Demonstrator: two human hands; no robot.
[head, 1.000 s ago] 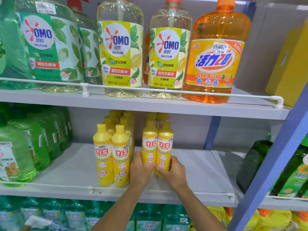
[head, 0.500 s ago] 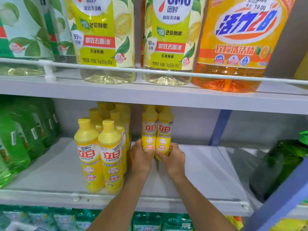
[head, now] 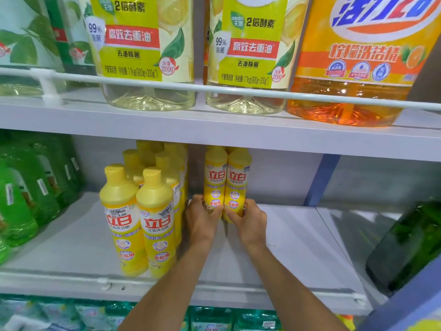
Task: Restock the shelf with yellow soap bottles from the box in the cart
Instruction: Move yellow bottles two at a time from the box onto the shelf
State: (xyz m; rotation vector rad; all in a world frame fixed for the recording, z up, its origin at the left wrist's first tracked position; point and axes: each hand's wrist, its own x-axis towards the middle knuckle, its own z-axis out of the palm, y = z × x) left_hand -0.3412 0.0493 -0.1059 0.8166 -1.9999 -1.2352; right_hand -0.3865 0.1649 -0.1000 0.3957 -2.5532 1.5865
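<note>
**A:** What is different from one second ago?

**B:** The pair of yellow soap bottles (head: 226, 177) now stands deeper on the shelf (head: 298, 247). Before, it was almost level with the front of the standing row of yellow bottles (head: 140, 211). Now it is to the right of that row, beside its back part. The caps of the pair are hidden behind the upper shelf board (head: 214, 130).

**A:** And the hands?

**B:** They stay low on the pair. The left hand (head: 202, 218) has its fingers curled round the foot of the bottle nearer to the row. The right hand (head: 248, 218) is curled round the foot of the other one. Both bottles are upright and touch each other, and a narrow gap separates them from the row.

**A:** What does this mean for the task?

**B:** I judge that these two are almost placed, and what remains is to let go and fetch more. The box and the cart are not in view, so I cannot tell how many bottles are left. To the right of the row, in front of the pair, the shelf shows bare board, so I think more bottles can stand there.
</note>
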